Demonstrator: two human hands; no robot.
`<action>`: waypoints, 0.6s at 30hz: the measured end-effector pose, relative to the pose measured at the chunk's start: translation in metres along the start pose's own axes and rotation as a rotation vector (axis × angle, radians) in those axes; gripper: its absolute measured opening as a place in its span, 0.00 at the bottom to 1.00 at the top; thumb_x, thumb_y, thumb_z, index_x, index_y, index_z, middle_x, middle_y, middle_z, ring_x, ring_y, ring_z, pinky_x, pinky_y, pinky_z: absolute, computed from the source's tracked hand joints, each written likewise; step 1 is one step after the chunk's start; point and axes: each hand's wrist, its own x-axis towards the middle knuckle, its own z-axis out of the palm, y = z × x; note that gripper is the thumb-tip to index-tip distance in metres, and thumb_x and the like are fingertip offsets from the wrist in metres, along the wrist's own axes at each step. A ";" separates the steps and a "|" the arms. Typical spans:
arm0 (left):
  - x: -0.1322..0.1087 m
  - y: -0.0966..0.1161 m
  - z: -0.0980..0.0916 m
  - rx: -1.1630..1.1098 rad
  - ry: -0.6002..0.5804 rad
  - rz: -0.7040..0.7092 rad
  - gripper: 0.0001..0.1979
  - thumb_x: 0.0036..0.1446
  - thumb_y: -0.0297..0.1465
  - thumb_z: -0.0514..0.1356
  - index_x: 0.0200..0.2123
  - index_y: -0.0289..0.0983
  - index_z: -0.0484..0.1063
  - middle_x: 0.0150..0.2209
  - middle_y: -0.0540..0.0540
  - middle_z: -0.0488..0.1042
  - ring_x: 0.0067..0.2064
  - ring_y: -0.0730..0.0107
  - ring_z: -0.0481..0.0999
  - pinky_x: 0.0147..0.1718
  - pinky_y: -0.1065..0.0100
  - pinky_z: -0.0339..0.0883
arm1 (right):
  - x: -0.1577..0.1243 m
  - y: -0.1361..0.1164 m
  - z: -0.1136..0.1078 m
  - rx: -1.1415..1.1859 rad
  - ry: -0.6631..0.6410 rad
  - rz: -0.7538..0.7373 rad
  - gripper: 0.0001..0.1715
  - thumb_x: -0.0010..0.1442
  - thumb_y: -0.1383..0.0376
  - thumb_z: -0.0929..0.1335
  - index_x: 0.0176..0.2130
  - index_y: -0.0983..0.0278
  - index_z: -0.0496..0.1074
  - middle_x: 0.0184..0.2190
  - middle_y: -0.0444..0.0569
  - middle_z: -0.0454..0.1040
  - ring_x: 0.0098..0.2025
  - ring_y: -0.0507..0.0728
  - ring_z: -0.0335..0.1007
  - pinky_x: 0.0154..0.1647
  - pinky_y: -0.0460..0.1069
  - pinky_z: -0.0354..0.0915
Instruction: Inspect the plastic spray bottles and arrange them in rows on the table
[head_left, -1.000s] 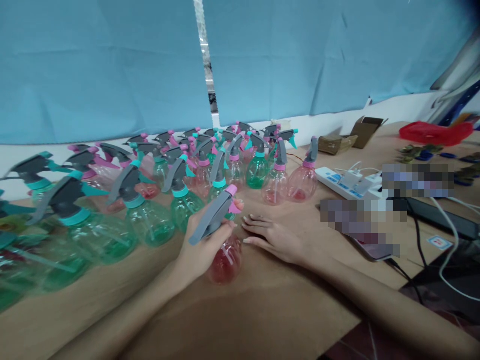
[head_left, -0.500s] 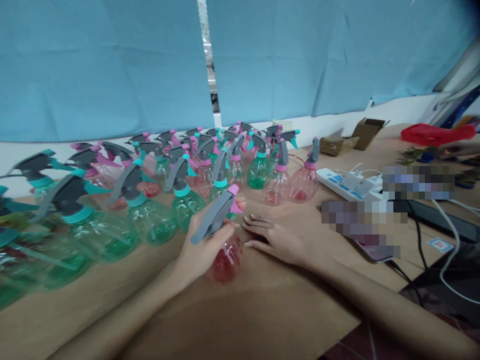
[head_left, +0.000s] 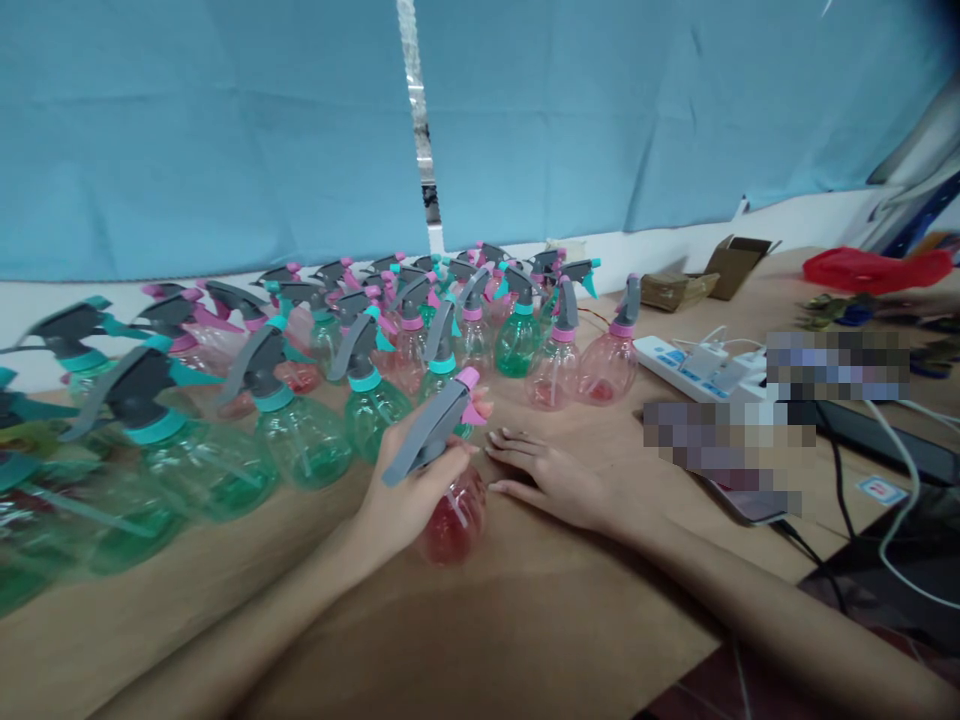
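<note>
My left hand (head_left: pixel 409 490) is wrapped round the neck of a pink spray bottle (head_left: pixel 454 520) with a grey and pink trigger head. The bottle stands on the table at the centre of the view; my palm and fingers hide its collar. Just to its right, my right hand (head_left: pixel 551 475) lies palm down on the tabletop, fingers stretched toward the bottle and holding nothing. Behind my left hand stands a green spray bottle (head_left: pixel 375 405) with a teal collar. Two pink bottles, one of them this pink-collared bottle (head_left: pixel 606 365), stand beyond my right hand.
Several more green and pink spray bottles crowd the left and back of the table (head_left: pixel 525 620). On the right are a white power strip (head_left: pixel 675 368) with chargers, a phone (head_left: pixel 750 500), cables and a small open cardboard box (head_left: pixel 739 268). A red plastic bag (head_left: pixel 874 270) lies farther back.
</note>
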 end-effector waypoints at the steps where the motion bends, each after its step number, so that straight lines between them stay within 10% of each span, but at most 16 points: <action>1: 0.000 0.000 0.000 -0.009 -0.002 0.003 0.08 0.50 0.33 0.57 0.35 0.39 0.70 0.29 0.49 0.74 0.33 0.64 0.76 0.35 0.62 0.70 | 0.000 0.000 0.000 0.006 0.003 -0.001 0.30 0.62 0.52 0.61 0.58 0.65 0.62 0.59 0.53 0.63 0.62 0.60 0.55 0.62 0.58 0.54; 18: 0.000 0.007 -0.001 0.051 -0.030 0.048 0.14 0.50 0.29 0.55 0.41 0.42 0.72 0.26 0.52 0.72 0.28 0.69 0.72 0.30 0.68 0.67 | -0.001 0.001 0.001 0.045 0.004 -0.006 0.31 0.62 0.52 0.62 0.59 0.66 0.62 0.59 0.55 0.63 0.62 0.60 0.54 0.63 0.57 0.53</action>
